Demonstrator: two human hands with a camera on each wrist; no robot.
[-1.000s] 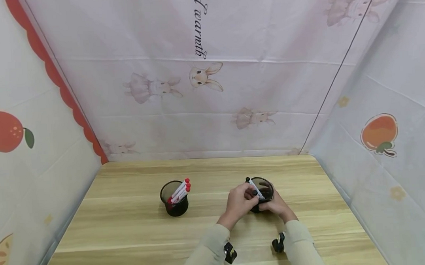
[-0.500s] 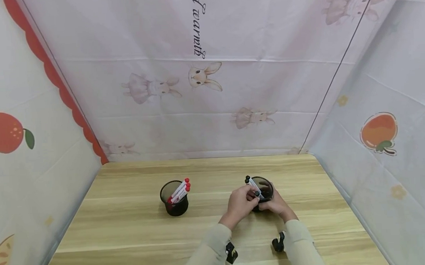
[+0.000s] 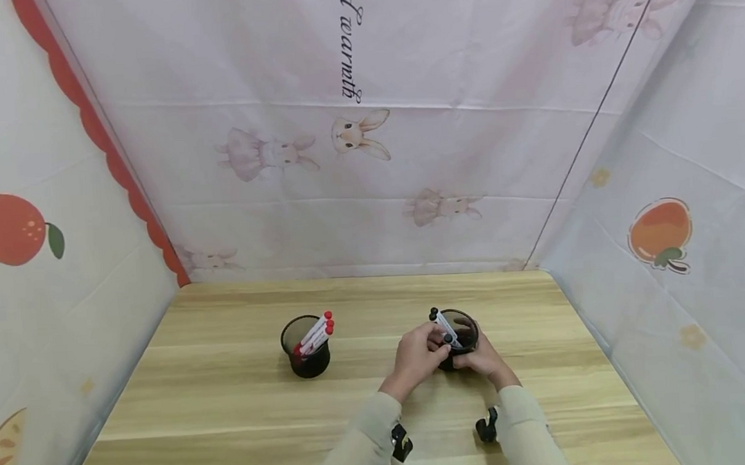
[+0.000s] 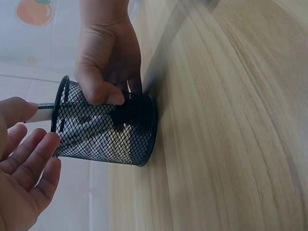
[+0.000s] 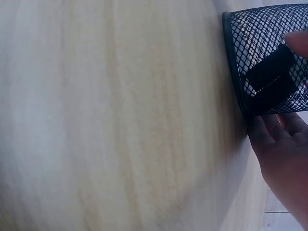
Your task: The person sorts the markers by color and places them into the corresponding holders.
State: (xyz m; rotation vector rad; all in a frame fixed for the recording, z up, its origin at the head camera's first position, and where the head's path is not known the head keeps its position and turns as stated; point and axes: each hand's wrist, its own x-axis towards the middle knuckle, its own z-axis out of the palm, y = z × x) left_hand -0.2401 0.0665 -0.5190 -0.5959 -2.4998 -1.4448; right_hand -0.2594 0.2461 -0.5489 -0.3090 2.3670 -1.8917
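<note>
Right hand [image 3: 483, 358] is grasping the black mesh cup [image 4: 108, 130], steadying it; left hand [image 3: 415, 355] is pinching a white black-capped marker [image 3: 447, 330], best lowered upright.

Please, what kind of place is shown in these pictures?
Probably a small staged recording booth, not a real office: a light wooden table enclosed by pale cloths printed with rabbits and fruit, bearing only two black mesh pen cups.

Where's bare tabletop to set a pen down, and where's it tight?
Free: the wooden table left of the black mesh cup with red-capped markers, the gap between that and the black mesh cup being held, the far strip along the backdrop. Crowded: around the held cup, with left hand and right hand on it.
</note>
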